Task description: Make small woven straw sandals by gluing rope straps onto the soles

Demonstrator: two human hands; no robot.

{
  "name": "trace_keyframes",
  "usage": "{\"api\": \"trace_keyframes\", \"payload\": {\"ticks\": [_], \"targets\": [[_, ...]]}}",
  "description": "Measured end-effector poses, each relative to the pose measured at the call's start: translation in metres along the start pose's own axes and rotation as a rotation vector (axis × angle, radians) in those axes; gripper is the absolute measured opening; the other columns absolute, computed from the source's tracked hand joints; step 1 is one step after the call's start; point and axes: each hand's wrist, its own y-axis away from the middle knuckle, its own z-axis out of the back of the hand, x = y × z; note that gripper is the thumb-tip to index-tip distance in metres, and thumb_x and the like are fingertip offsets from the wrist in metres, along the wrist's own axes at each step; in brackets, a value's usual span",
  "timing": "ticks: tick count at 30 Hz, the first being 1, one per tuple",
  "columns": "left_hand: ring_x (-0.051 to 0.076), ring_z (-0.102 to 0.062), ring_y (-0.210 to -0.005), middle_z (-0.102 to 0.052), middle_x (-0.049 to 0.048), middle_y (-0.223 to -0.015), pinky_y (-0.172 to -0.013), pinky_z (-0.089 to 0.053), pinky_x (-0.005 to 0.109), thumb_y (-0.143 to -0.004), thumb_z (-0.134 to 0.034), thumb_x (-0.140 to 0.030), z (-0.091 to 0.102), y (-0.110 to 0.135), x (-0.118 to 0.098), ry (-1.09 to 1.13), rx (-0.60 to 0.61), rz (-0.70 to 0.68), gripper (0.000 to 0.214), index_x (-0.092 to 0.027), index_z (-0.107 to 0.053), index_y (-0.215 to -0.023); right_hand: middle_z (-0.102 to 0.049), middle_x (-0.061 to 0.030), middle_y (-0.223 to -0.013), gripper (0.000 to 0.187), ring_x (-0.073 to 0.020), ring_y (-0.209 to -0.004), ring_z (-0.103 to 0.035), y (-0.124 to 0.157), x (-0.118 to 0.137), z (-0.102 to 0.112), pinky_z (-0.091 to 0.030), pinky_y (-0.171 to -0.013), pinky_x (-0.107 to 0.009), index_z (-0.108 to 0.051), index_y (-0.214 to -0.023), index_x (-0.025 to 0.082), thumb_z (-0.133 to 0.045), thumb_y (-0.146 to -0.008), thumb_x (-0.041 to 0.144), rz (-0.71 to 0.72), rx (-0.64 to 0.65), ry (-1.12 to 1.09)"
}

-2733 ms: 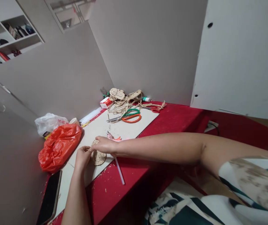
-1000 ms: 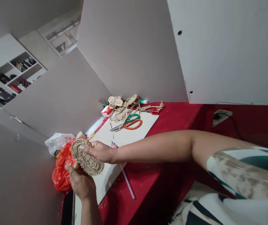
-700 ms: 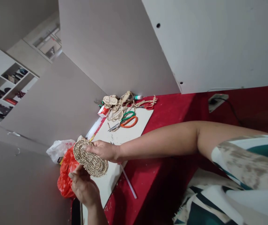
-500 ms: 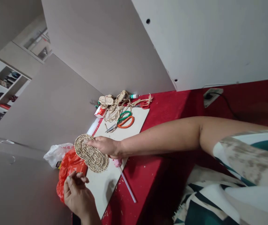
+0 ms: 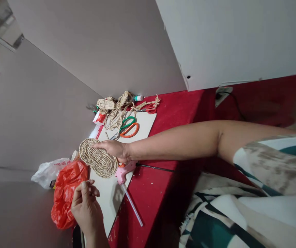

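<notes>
My right hand (image 5: 113, 148) holds an oval mat of coiled braided straw (image 5: 98, 158) tilted up above a white board (image 5: 111, 193). The thumb lies across the mat's face and the fingers are behind it. My left hand (image 5: 85, 205) hangs lower, apart from the mat, in front of an orange plastic bag (image 5: 65, 191). Its fingertips are pinched together; I cannot make out anything between them. A pink glue gun (image 5: 124, 171) lies on the board just under my right wrist, with a clear glue stick (image 5: 132, 206) pointing off its back.
Green and orange scissors (image 5: 127, 126) lie on the board's far end beside a heap of straw cord (image 5: 116, 109), a small red-and-white box (image 5: 99, 118) and a glue bottle (image 5: 138, 98). A white bag (image 5: 48, 170) sits by the wall. A power socket (image 5: 222, 93) lies on the red tabletop (image 5: 184, 110).
The mat went from lying on the board to raised in my right hand. My left hand let go of it and dropped back with fingers pinched. The view swung left.
</notes>
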Motion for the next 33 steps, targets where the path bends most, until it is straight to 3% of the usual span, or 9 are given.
{"api": "trace_keyframes", "payload": {"ticks": [4, 7, 11, 14, 17, 20, 23, 27, 33], "targets": [[0.007, -0.049, -0.054, -0.062, 0.0012, -0.075, -0.049, -0.039, 0.021, -0.076, -0.071, -0.027, -0.006, -0.002, 0.001, -0.044, 0.095, 0.021, 0.015, -0.015, -0.063, -0.076, -0.069, -0.0071, -0.073, 0.036, -0.0169, -0.06, -0.064, -0.002, 0.007, 0.004, -0.054, -0.073, -0.037, -0.064, -0.1, 0.011, -0.044, -0.092, 0.04, -0.083, 0.056, -0.062], [0.008, -0.046, -0.052, -0.053, -0.0034, -0.067, -0.047, -0.039, 0.022, -0.081, -0.064, -0.028, -0.01, 0.002, -0.003, -0.048, 0.148, -0.006, 0.014, -0.018, -0.056, -0.075, -0.067, -0.0064, -0.068, 0.036, -0.0161, -0.059, -0.063, -0.003, 0.009, 0.006, -0.054, -0.07, -0.033, -0.065, -0.099, 0.01, -0.04, -0.093, 0.037, -0.121, 0.065, -0.085], [0.008, -0.034, -0.044, -0.032, -0.0069, -0.055, -0.04, -0.029, 0.023, -0.088, -0.054, -0.03, -0.012, 0.016, -0.005, -0.102, 0.148, -0.129, 0.032, -0.02, -0.04, -0.061, -0.066, -0.0073, -0.066, 0.039, -0.0173, -0.062, -0.065, -0.005, 0.007, 0.013, -0.054, -0.072, -0.034, -0.065, -0.097, 0.01, -0.038, -0.093, 0.038, -0.157, 0.082, -0.077], [0.008, -0.033, -0.043, -0.03, -0.0062, -0.052, -0.039, -0.025, 0.024, -0.09, -0.051, -0.034, -0.009, 0.027, 0.0, -0.188, 0.135, -0.226, 0.041, -0.02, -0.035, -0.055, -0.066, -0.0072, -0.066, 0.038, -0.0178, -0.062, -0.065, -0.007, 0.004, 0.018, -0.054, -0.071, -0.035, -0.064, -0.097, 0.01, -0.04, -0.092, 0.039, -0.183, 0.075, -0.058], [0.008, -0.037, -0.044, -0.04, -0.0044, -0.051, -0.041, -0.028, 0.024, -0.092, -0.05, -0.035, -0.007, 0.032, 0.009, -0.268, 0.153, -0.256, 0.041, -0.019, -0.045, -0.054, -0.065, -0.0068, -0.065, 0.037, -0.0183, -0.059, -0.065, -0.005, 0.003, 0.018, -0.054, -0.066, -0.035, -0.063, -0.097, 0.01, -0.038, -0.093, 0.038, -0.202, 0.074, -0.049], [0.009, -0.047, -0.051, -0.058, -0.0012, -0.063, -0.051, -0.038, 0.024, -0.089, -0.057, -0.031, -0.007, 0.032, 0.019, -0.31, 0.159, -0.226, 0.021, -0.016, -0.068, -0.078, -0.067, -0.0083, -0.068, 0.038, -0.0183, -0.059, -0.065, -0.001, 0.003, 0.016, -0.054, -0.062, -0.034, -0.063, -0.096, 0.01, -0.035, -0.095, 0.036, -0.202, 0.059, -0.063], [0.008, -0.048, -0.051, -0.064, -0.001, -0.07, -0.056, -0.042, 0.025, -0.083, -0.065, -0.028, -0.005, 0.029, 0.025, -0.285, 0.14, -0.173, 0.015, -0.017, -0.07, -0.091, -0.068, -0.0091, -0.07, 0.038, -0.0194, -0.061, -0.066, 0.003, 0.001, 0.014, -0.055, -0.062, -0.036, -0.063, -0.095, 0.01, -0.036, -0.094, 0.037, -0.208, 0.055, -0.091], [0.008, -0.049, -0.052, -0.061, -0.0016, -0.072, -0.051, -0.041, 0.024, -0.085, -0.063, -0.031, -0.002, 0.027, 0.023, -0.202, 0.119, -0.112, 0.016, -0.017, -0.062, -0.076, -0.068, -0.0093, -0.073, 0.038, -0.0188, -0.061, -0.064, 0.006, -0.006, 0.014, -0.053, -0.06, -0.034, -0.063, -0.101, 0.01, -0.038, -0.094, 0.038, -0.242, 0.107, -0.111], [0.007, -0.038, -0.042, -0.037, -0.0062, -0.05, -0.04, -0.031, 0.023, -0.092, -0.05, -0.033, -0.005, 0.033, 0.017, -0.113, 0.097, -0.145, 0.042, -0.019, -0.041, -0.054, -0.067, -0.0105, -0.076, 0.048, -0.0197, -0.07, -0.066, 0.007, -0.016, 0.016, -0.052, -0.067, -0.033, -0.063, -0.104, 0.008, -0.038, -0.093, 0.048, -0.291, 0.115, -0.08]]}}
